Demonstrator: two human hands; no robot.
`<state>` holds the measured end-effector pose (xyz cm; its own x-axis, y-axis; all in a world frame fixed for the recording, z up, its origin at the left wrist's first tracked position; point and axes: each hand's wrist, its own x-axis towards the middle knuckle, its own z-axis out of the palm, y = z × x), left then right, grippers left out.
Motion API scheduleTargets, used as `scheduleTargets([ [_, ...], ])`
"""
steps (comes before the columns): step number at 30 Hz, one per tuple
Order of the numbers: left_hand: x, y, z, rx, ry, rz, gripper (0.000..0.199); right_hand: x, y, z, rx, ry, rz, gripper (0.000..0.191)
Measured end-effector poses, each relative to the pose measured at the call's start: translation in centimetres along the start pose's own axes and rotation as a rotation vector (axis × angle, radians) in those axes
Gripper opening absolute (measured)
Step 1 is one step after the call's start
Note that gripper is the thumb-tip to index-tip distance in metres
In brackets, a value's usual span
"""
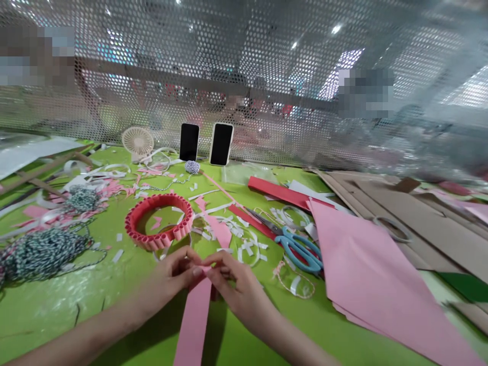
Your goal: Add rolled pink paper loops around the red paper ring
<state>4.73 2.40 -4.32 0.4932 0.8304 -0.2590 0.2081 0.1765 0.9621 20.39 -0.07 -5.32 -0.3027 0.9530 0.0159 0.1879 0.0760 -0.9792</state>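
Observation:
Both hands meet near the bottom centre of the head view. My left hand [182,272] pinches the upper end of a long pink paper strip [193,317] between thumb and fingers. On the right side of that same end, my right hand [229,277] is also closed, its thumb and index finger on the pink paper. The strip hangs down toward the bottom edge. Something dark red shows partly behind the strip, mostly hidden by my fingers. Beyond my hands lies a red ring of folded paper loops [159,221], with a pink strip piece [219,229] to its right.
Blue-handled scissors [299,249] lie right of centre beside large pink sheets [373,274] and cardboard [404,218]. Speckled yarn [46,254] is at left. A small fan [138,142] and two phones [189,142] stand at the back, before a perforated metal screen [244,81]. Paper scraps litter the green table.

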Motion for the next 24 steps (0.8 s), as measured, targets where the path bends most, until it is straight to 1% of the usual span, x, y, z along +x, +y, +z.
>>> scheduleTargets([
  [2,0.05,-0.19,-0.06,0.001,-0.015,0.004,0.027,0.03,0.05,0.06,0.021,0.017,0.0,0.015],
  [7,0.1,-0.57,-0.06,-0.003,-0.011,0.047,0.023,0.13,-0.1,0.01,-0.072,0.057,-0.067,0.011],
  [12,-0.24,-0.01,0.17,0.116,0.042,0.034,0.023,0.14,0.05,-0.17,-0.108,0.068,-0.035,0.014],
  [14,-0.41,0.25,0.28,0.172,0.069,0.041,0.024,0.14,0.14,-0.21,-0.103,0.072,-0.014,0.013],
  [17,-0.61,0.39,0.42,0.232,0.103,0.065,0.025,0.14,0.11,-0.25,-0.067,0.056,0.006,0.011],
  [21,-0.73,0.34,0.54,0.277,0.105,0.126,0.022,0.05,-0.01,-0.15,-0.006,-0.005,0.042,0.01],
  [24,-0.79,0.34,0.63,0.302,0.129,0.169,0.019,-0.02,0.09,0.06,0.053,-0.01,0.03,0.007],
])
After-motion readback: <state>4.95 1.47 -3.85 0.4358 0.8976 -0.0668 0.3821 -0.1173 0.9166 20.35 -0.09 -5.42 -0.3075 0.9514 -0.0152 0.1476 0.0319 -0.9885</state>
